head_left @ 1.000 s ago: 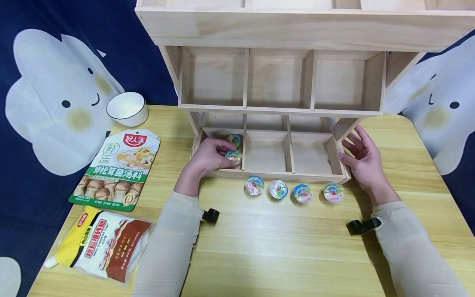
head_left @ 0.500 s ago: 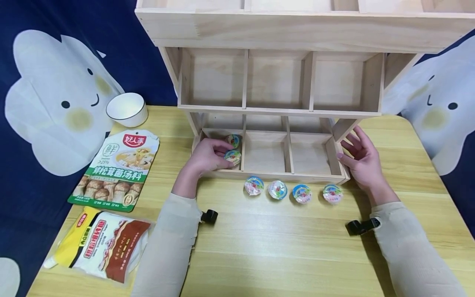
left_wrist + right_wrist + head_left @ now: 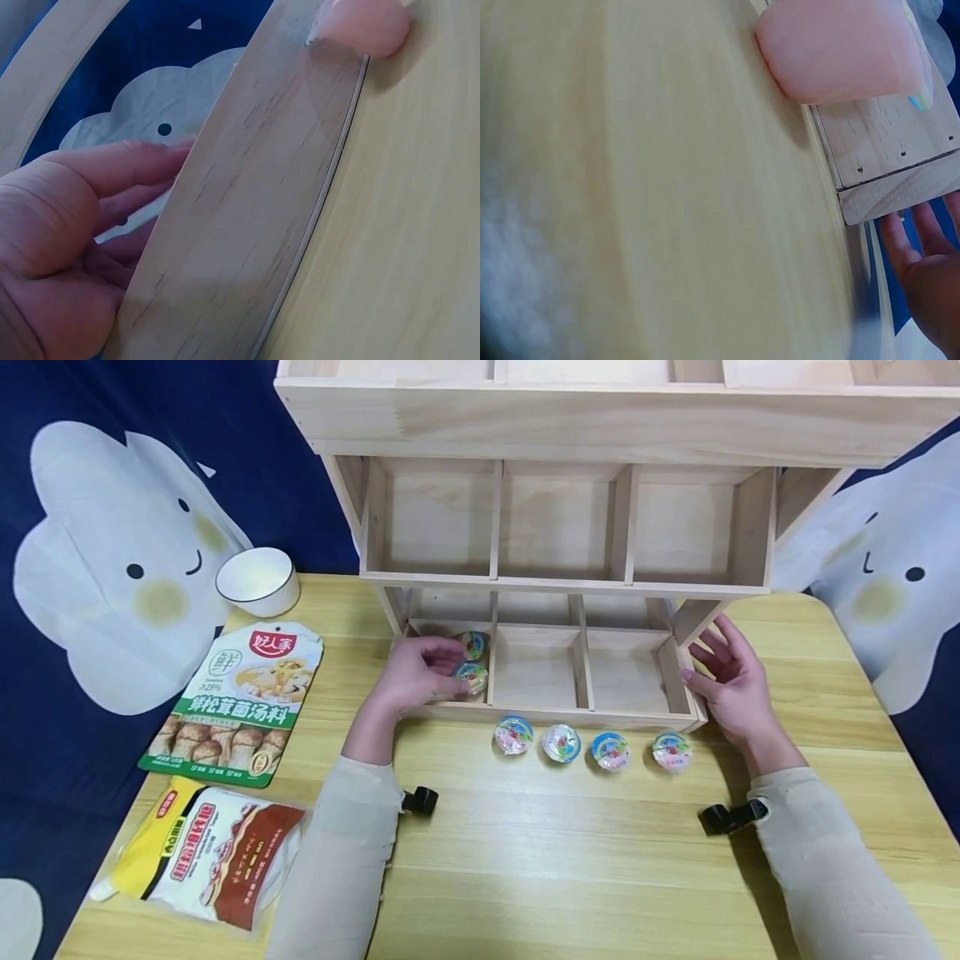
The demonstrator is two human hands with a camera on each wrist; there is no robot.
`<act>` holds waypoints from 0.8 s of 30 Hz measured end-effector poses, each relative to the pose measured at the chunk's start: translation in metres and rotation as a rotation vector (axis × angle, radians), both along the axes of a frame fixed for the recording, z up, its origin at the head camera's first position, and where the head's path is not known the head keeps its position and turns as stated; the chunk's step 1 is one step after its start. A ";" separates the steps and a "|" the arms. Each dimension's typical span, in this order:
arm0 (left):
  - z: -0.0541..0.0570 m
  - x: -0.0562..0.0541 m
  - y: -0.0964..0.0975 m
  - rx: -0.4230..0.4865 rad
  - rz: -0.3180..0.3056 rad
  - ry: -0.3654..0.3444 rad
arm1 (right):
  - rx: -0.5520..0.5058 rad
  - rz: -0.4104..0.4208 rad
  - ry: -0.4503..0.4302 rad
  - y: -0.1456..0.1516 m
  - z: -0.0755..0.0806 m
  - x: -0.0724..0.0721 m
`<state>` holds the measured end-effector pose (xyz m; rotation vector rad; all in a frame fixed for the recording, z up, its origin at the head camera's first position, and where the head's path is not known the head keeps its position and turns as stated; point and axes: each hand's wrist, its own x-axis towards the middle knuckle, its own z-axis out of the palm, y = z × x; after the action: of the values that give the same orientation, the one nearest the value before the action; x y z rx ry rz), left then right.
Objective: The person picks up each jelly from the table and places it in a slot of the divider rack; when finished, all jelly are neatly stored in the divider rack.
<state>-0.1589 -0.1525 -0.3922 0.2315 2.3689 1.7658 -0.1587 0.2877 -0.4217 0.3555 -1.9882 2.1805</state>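
Observation:
My left hand (image 3: 416, 675) reaches into the bottom-left compartment of a wooden shelf (image 3: 525, 718). Two small foil-lidded jelly cups, a back cup (image 3: 473, 645) and a front cup (image 3: 471, 677), lie there against the divider. My thumb tip is right at the front cup, with the other fingers apart from the thumb. In the left wrist view the front board (image 3: 232, 195) hides both cups and the fingertips. My right hand (image 3: 731, 685) rests its loosely bent fingers against the shelf's right end, seen also beside the end board (image 3: 900, 187) in the right wrist view.
Four-lidded row aside, several jelly cups (image 3: 561, 742) stand on the table (image 3: 555, 860) before the shelf. A white bowl (image 3: 257, 581), a mushroom soup pouch (image 3: 240, 702) and a sugar bag (image 3: 210, 852) are at the left. Upper tiers (image 3: 570, 518) overhang the bottom one.
My left hand has loosened around the front jelly cup and shifted slightly left, its fingers drawing off it. The cup stays in the compartment. My right hand keeps its place.

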 end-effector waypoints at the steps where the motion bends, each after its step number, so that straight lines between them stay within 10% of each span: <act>1: 0.000 0.001 0.000 0.012 0.008 0.009 | -0.001 0.002 0.000 0.000 0.000 0.000; 11: 0.009 0.019 0.005 0.214 0.077 0.108 | 0.004 0.017 -0.002 0.002 0.001 0.000; 24: 0.013 0.055 0.015 0.330 0.012 0.173 | -0.032 0.025 0.007 0.000 0.003 0.001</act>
<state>-0.1039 -0.1372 -0.3796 0.4314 2.1740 2.2192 -0.1573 0.2877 -0.4189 0.3855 -1.9532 2.2199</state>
